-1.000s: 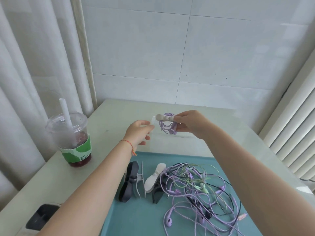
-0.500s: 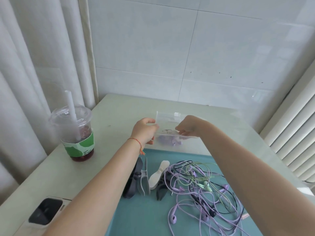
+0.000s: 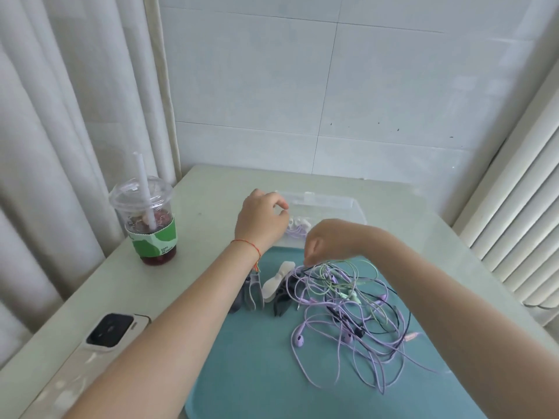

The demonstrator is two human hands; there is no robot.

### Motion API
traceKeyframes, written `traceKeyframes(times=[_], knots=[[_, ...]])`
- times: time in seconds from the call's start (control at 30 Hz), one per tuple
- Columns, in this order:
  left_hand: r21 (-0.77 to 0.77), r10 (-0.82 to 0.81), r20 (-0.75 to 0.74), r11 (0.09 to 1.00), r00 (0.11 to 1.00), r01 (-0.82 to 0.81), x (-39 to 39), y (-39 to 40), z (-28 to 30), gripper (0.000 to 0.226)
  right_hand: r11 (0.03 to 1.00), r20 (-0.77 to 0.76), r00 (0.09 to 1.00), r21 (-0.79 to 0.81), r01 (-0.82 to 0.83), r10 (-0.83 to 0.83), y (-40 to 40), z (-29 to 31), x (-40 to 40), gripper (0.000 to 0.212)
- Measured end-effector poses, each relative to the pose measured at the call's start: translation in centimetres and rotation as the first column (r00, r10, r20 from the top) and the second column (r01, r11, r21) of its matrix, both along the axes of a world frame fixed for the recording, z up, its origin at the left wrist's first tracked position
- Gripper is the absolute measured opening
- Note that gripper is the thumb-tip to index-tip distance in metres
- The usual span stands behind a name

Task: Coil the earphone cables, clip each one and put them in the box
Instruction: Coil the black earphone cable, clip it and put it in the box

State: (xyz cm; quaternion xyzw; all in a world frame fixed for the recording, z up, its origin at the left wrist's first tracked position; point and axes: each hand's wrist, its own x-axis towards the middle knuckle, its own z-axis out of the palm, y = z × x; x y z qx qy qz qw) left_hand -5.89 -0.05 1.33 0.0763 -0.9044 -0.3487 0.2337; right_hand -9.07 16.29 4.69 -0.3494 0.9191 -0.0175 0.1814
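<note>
Both your forearms reach in from the bottom edge, bare to the elbow, angling toward 12 o'clock. Your left hand (image 3: 261,220) sits farther out, at about 11 o'clock from your right one, back of hand up, knuckles toward the wall, fingers curled loosely downward with the tips tucked under at its 2 o'clock side; whether they pinch anything you cannot tell. A thin red string circles your left wrist. Your right hand (image 3: 328,241) hangs lower and closer, wrist bent, palm turned down, fingers pointing toward 7 o'clock and bunched together at the tips. Hands near each other, not touching. Right forearm crosses the frame from 5 o'clock.
</note>
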Motion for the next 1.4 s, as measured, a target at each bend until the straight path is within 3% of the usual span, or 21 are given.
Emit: traceKeyframes(times=[0.1, 0.23, 0.33, 0.4, 0.5, 0.57, 0.67, 0.73, 0.8, 0.9, 0.97, 1.1, 1.2, 1.27, 1.33, 1.4], knots=[[-0.034, -0.158, 0.164, 0.986, 0.974, 0.166, 1.2, 1.0, 0.6, 0.014, 1.0, 0.031, 1.0, 0.025, -0.002, 0.001, 0.7, -1.2, 1.2, 0.023], [-0.044, -0.337, 0.404, 0.922, 0.851, 0.385, 2.8, 2.6, 1.0, 0.023, 1.0, 0.012, 1.0, -0.009, -0.009, 0.009, 2.1, -0.6, 2.0, 0.028], [0.051, -0.41, 0.372, 0.905, 0.833, 0.423, 3.2, 3.4, 0.7, 0.031, 0.996, -0.061, 0.998, -0.089, -0.017, 0.011, 3.0, -0.4, 2.0, 0.018], [0.172, -0.453, 0.269, 0.891, 0.85, 0.42, 3.3, 3.7, 0.5, 0.026, 0.963, -0.112, 0.993, -0.267, 0.017, -0.048, 3.6, 0.0, 1.7, 0.014], [0.359, -0.463, 0.12, 0.845, 0.878, 0.396, 3.1, 4.3, 0.4, 0.02, 0.768, -0.058, 0.972, -0.625, 0.142, -0.227, 4.8, 0.7, 1.2, 0.008], [0.372, -0.434, 0.067, 0.846, 0.898, 0.381, 2.8, 4.7, 0.4, 0.015, 0.596, 0.007, 0.95, -0.777, 0.203, -0.313, 5.5, 1.1, 0.9, 0.007], [0.365, -0.369, -0.022, 0.862, 0.929, 0.351, 2.5, 4.5, 0.3, 0.018, 0.291, 0.159, 0.926, -0.919, 0.265, -0.342, 6.4, 1.6, 0.8, 0.011], [0.431, -0.315, -0.087, 0.843, 0.945, 0.321, 2.7, 4.3, 0.4, 0.022, 0.185, 0.213, 0.912, -0.939, 0.291, -0.35, 7.0, 1.6, 0.8, 0.013], [0.482, -0.291, -0.1, 0.823, 0.952, 0.302, 2.9, 3.9, 0.6, 0.025, 0.2, 0.215, 0.895, -0.929, 0.31, -0.39, 7.4, 0.9, 0.4, 0.011], [0.371, -0.351, 0.056, 0.877, 0.935, 0.307, 2.9, 2.9, 0.4, 0.03, 0.272, 0.206, 0.869, -0.896, 0.353, -0.45, 7.5, -0.4, 0.0, 0.008], [0.372, -0.401, 0.116, 0.866, 0.909, 0.334, 2.8, 2.7, 0.2, 0.034, 0.286, 0.218, 0.861, -0.881, 0.376, -0.46, 7.4, -1.1, -0.3, 0.01], [0.335, -0.326, 0.014, 0.892, 0.945, 0.302, 2.1, 3.4, 0.2, 0.034, 0.364, 0.21, 0.905, -0.864, 0.349, -0.369, 6.6, -1.2, 0.0, 0.013], [0.328, -0.376, 0.036, 0.88, 0.926, 0.344, 1.8, 4.7, -0.3, 0.034, 0.4, 0.195, 0.932, -0.862, 0.311, -0.305, 6.0, -0.9, 0.7, 0.011], [0.364, -0.386, 0.069, 0.868, 0.92, 0.337, 1.6, 5.2, -1.0, 0.017, 0.365, 0.21, 0.931, -0.877, 0.314, -0.298, 5.9, -0.8, 0.9, 0.013], [0.406, -0.371, 0.075, 0.859, 0.926, 0.312, 1.8, 5.1, -1.1, 0.007, 0.232, 0.289, 0.911, -0.903, 0.361, -0.292, 6.1, -0.6, 0.9, 0.014], [0.457, -0.332, 0.064, 0.848, 0.941, 0.268, 2.1, 4.5, -0.9, 0.011, 0.101, 0.334, 0.883, -0.917, 0.385, -0.329, 6.9, -0.4, 0.6, 0.013]])
